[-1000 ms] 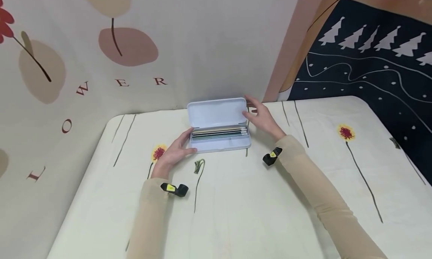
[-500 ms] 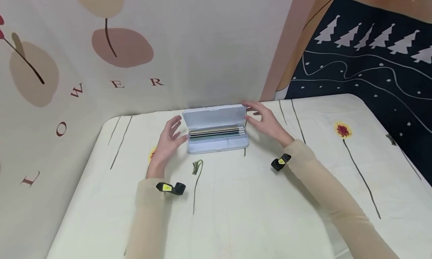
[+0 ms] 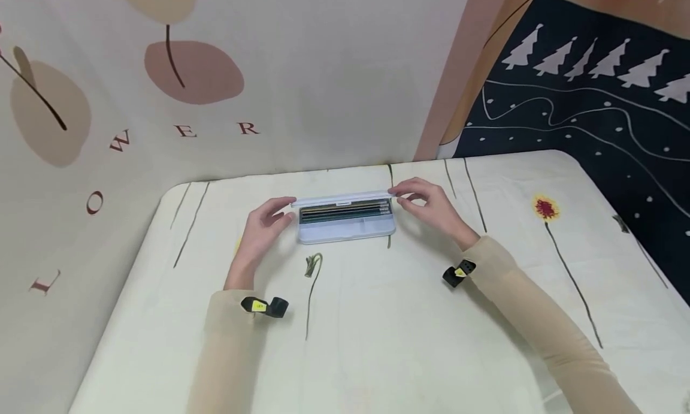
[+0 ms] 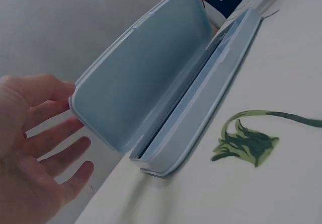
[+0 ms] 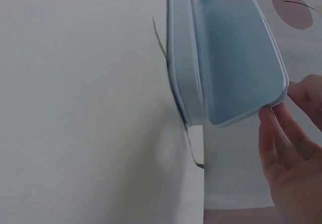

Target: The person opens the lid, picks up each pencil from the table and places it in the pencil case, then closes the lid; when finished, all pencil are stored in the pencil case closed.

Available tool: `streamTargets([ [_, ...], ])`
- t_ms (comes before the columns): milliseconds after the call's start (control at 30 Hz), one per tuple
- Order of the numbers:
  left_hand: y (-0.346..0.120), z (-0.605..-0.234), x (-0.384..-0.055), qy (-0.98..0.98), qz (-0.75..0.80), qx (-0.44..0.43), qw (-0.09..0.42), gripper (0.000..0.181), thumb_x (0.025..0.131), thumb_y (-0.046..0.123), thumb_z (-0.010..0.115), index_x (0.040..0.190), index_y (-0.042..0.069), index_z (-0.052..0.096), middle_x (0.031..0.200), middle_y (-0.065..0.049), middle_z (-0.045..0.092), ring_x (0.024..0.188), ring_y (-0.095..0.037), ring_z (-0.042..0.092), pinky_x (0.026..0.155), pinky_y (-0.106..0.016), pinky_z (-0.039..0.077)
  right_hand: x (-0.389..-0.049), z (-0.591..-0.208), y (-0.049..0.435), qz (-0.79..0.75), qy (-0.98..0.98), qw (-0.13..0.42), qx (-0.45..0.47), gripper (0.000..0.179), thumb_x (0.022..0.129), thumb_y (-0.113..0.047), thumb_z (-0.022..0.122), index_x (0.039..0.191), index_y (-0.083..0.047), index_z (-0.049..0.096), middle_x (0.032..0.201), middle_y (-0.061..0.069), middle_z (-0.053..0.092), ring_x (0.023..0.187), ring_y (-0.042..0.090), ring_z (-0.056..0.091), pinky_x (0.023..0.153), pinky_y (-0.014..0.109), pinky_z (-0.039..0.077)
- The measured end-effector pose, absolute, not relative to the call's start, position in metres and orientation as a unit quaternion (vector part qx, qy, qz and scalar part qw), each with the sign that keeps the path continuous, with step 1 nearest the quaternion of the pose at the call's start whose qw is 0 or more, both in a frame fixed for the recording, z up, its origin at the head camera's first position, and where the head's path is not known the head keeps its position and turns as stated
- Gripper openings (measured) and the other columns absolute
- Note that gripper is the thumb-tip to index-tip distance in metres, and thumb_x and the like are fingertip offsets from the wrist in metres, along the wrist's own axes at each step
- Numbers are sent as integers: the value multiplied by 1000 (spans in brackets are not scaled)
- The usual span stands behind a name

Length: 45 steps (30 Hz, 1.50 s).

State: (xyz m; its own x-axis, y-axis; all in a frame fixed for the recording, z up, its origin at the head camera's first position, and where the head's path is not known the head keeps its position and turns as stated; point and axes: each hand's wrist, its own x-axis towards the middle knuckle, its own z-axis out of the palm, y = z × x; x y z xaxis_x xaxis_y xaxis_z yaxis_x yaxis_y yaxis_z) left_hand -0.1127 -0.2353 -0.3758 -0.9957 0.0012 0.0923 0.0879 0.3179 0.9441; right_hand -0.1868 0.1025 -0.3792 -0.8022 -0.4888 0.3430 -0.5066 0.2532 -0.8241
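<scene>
A pale blue pencil case (image 3: 345,229) lies at the back of the cloth-covered table. Its lid (image 3: 345,196) is tilted well forward over the base. Several pencils (image 3: 345,210) lie in the rear compartment, partly hidden under the lid. My left hand (image 3: 261,227) touches the lid's left corner; in the left wrist view its fingers (image 4: 75,146) are spread, with the lower ones off the lid. My right hand (image 3: 435,207) holds the lid's right corner, its fingers (image 5: 284,133) right at the lid's edge in the right wrist view.
A white tablecloth (image 3: 388,324) with printed flowers (image 3: 546,208) covers the table. Just behind the case stands a light fabric backdrop (image 3: 345,90). To the right hangs a dark cloth (image 3: 571,114) with white trees.
The lid has swung forward and down from nearly upright. My left hand left the base's left end and came to the lid's left corner. My right hand moved down with the lid.
</scene>
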Motion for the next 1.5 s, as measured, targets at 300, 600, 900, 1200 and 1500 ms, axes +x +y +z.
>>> streamTargets([
  [300, -239, -401, -112, -817, -575, -6, 39, 23, 92, 4, 64, 112, -5, 66, 124, -18, 59, 122, -27, 50, 105, -36, 39, -186, -409, 109, 538, -796, -30, 275, 14, 88, 0, 67, 101, 1, 74, 103, 12, 67, 99, 22, 60, 79, 27, 52],
  [600, -226, -381, -97, -817, -576, -21, 26, 20, 90, -5, 62, 107, -15, 64, 123, -29, 54, 123, -37, 45, 107, -51, 34, -178, -412, 103, 545, -803, -59, 235, 14, 88, -1, 68, 101, 2, 73, 103, 12, 67, 93, 19, 61, 79, 26, 52],
  [900, -234, -414, -107, -827, -561, -3, 12, 20, 89, 0, 67, 107, -6, 69, 122, -17, 56, 123, -29, 46, 108, -42, 35, -175, -416, 102, 539, -809, -93, 215, 19, 88, -3, 68, 106, 4, 71, 103, 17, 68, 93, 26, 61, 84, 38, 51],
  [1200, -235, -423, -109, -824, -567, -13, -2, 23, 87, -5, 66, 110, -5, 69, 124, -15, 53, 125, -28, 45, 108, -37, 36, -176, -415, 101, 504, -828, -109, 222, 19, 87, 0, 68, 105, 2, 71, 98, 12, 67, 88, 22, 58, 80, 34, 50],
  [1500, -235, -422, -112, -829, -557, -15, -34, 29, 88, -5, 63, 117, -3, 66, 133, -15, 50, 133, -29, 38, 112, -37, 27, -178, -414, 100, 488, -836, -120, 220, 18, 86, 1, 68, 104, 1, 73, 88, 10, 65, 80, 22, 58, 71, 26, 46],
])
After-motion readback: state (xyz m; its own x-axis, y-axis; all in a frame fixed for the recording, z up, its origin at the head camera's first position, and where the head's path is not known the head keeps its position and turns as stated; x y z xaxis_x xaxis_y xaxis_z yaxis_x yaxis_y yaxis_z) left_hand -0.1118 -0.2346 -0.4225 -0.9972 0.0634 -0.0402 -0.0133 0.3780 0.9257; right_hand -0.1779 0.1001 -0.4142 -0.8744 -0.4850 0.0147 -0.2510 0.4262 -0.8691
